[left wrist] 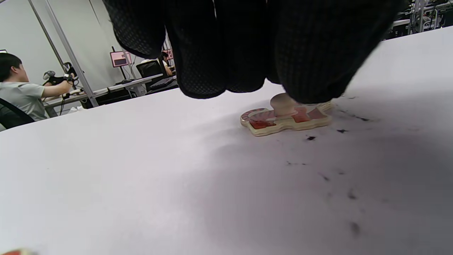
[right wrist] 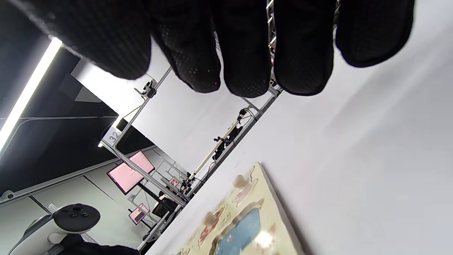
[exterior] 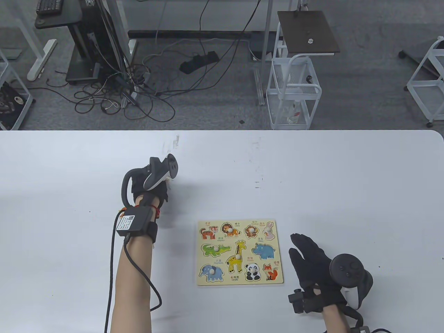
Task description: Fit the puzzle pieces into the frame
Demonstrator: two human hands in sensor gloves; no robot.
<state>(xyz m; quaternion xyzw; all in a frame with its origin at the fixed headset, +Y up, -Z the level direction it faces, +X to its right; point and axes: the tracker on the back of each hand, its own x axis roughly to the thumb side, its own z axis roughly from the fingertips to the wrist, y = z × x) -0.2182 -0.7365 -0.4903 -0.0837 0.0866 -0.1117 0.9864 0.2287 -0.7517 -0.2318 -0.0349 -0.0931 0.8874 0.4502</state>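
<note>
Table view: gloved left hand [exterior: 152, 189], far-left of the cream wooden animal-puzzle frame [exterior: 240, 252], pinches the knob of a red flat puzzle piece [left wrist: 286, 120] lying on the white table [exterior: 312, 173]; right hand [exterior: 310, 258] rests open-fingered beside the frame. Frame labels too small to read.

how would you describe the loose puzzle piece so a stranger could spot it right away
Start at the white table and find the left hand, up and left of the puzzle board. Under its fingers lies a flat red-painted piece with a pale wooden knob. It is the only piece seen lying on the bare table rather than in the board.
</note>
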